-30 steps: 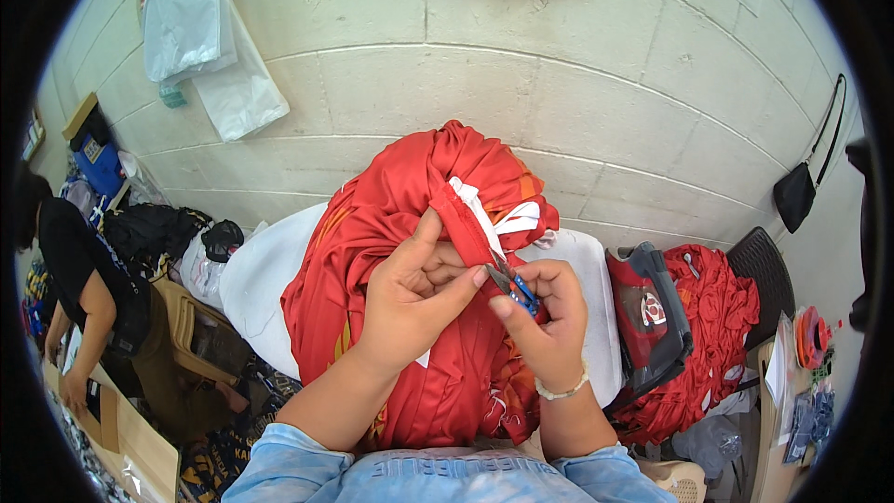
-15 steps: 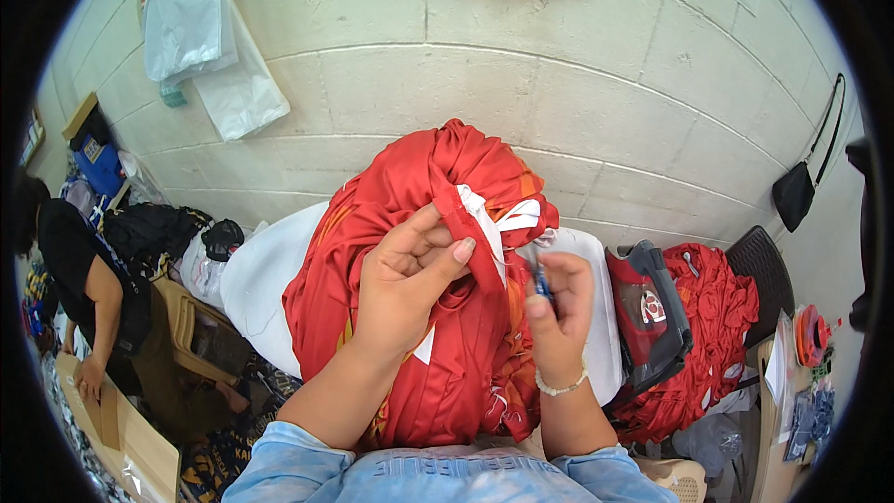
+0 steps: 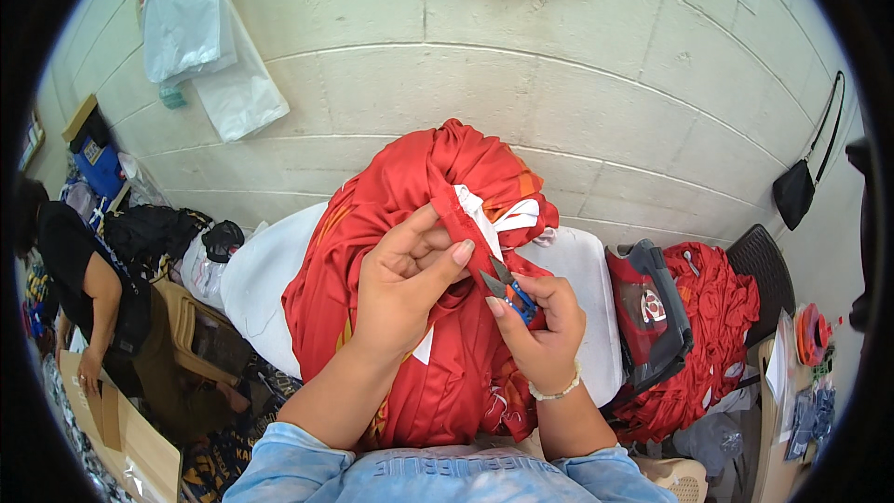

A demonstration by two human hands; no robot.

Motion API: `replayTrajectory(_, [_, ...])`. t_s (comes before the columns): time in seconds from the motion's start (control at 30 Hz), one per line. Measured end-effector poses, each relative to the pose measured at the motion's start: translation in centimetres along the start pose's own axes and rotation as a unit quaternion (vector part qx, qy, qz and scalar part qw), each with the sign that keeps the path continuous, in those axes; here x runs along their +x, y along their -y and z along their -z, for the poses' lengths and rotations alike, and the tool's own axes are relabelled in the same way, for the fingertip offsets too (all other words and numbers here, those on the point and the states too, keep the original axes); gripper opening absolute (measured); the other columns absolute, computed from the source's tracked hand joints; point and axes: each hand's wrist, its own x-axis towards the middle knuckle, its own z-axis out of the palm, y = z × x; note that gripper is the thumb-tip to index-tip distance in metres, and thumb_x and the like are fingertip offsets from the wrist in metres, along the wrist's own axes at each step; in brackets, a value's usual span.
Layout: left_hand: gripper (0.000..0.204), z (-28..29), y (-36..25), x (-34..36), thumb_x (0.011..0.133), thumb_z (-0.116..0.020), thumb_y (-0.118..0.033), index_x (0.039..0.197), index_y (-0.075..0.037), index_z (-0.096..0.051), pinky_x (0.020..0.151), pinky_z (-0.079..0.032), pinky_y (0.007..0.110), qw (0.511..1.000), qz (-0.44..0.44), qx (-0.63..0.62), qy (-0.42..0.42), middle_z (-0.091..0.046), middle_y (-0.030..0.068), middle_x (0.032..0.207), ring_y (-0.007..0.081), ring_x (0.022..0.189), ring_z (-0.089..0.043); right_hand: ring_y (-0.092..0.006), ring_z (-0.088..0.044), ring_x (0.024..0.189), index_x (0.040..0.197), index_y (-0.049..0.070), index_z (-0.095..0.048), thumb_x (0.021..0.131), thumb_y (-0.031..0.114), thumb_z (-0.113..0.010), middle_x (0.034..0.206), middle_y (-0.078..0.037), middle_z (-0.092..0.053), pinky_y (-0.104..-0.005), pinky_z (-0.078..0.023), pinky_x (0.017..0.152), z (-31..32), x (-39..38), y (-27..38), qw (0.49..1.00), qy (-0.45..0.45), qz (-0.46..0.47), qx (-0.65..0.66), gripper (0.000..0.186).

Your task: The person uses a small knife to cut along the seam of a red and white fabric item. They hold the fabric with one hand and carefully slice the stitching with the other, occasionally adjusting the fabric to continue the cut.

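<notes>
A big heap of red fabric with white and orange parts is piled in front of me on a white surface. My left hand is closed on a red edge of this fabric, pinching it between thumb and fingers beside a white strip. In my right hand is a small pair of thread snips with a blue handle. Their blades stand apart and point up and left, close to the held edge. Part of the handle is hidden by my fingers.
To the right are a grey-rimmed container and another red fabric pile. A concrete block wall rises behind the heap. At the left, a person bends over cardboard. A black pouch hangs at right.
My right hand has turned and come slightly down, bringing the snips' blades into plain view near the fabric edge. My left hand keeps its hold. The person at left has shifted an arm slightly.
</notes>
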Motion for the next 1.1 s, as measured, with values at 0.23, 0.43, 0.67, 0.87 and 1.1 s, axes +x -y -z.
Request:
replayTrajectory(0.23, [0.046, -0.2, -0.1, -0.1, 0.089, -0.056, 0.005, 0.134, 0.005, -0.042, 0.088, -0.052, 0.033, 1.0, -0.001, -0.01, -0.007, -0.064, 0.0158, 0.11, 0.0186, 0.099, -0.064, -0.0096, -0.062, 0.066, 0.096, -0.001, -0.06, 0.074, 0.009, -0.08, 0.079, -0.006, -0.064, -0.022, -0.048, 0.058, -0.2, 0.0, 0.0, 1.0, -0.004, -0.008, 0.003, 0.031])
replayTrajectory(0.43, [0.047, 0.0, -0.1, -0.1, 0.089, -0.057, 0.005, 0.134, 0.005, -0.042, 0.088, -0.052, 0.033, 1.0, 0.002, -0.007, 0.006, -0.064, 0.0153, 0.11, 0.0185, 0.099, -0.064, -0.0094, -0.061, 0.066, 0.097, -0.001, -0.06, 0.074, 0.009, -0.08, 0.081, -0.006, -0.063, -0.022, -0.047, 0.059, -0.5, 0.3, 0.1, 1.0, -0.009, 0.004, 0.008, 0.031])
replayTrajectory(0.67, [0.048, 0.3, 0.3, -0.2, 0.089, -0.057, 0.005, 0.135, 0.003, -0.042, 0.086, -0.053, 0.031, 1.0, 0.004, -0.001, 0.009, -0.064, 0.0134, 0.11, 0.0157, 0.098, -0.063, -0.0083, -0.059, 0.067, 0.096, -0.002, -0.06, 0.075, 0.007, -0.079, 0.081, -0.005, -0.063, -0.0217, -0.047, 0.059, -0.9, 0.8, 0.2, 0.999, 0.001, -0.021, 0.038, 0.03])
replayTrajectory(0.87, [0.049, 0.3, 0.3, -0.2, 0.089, -0.057, 0.005, 0.135, 0.003, -0.042, 0.085, -0.053, 0.03, 1.0, -0.003, -0.001, -0.006, -0.064, 0.0128, 0.109, 0.015, 0.097, -0.063, -0.0078, -0.059, 0.067, 0.095, -0.002, -0.059, 0.075, 0.007, -0.079, 0.081, -0.005, -0.063, -0.021, -0.046, 0.06, -1.1, 1.0, 0.2, 0.998, -0.005, -0.022, 0.061, 0.03])
replayTrajectory(1.1, [0.049, 0.3, 0.2, -0.1, 0.089, -0.056, 0.006, 0.136, 0.003, -0.041, 0.087, -0.053, 0.031, 1.0, -0.008, -0.009, 0.011, -0.064, 0.0143, 0.111, 0.0165, 0.099, -0.063, -0.0068, -0.057, 0.066, 0.095, -0.002, -0.059, 0.077, 0.007, -0.078, 0.079, -0.005, -0.063, -0.0207, -0.045, 0.059, -1.1, 1.0, 0.2, 0.998, -0.009, -0.022, 0.062, 0.027])
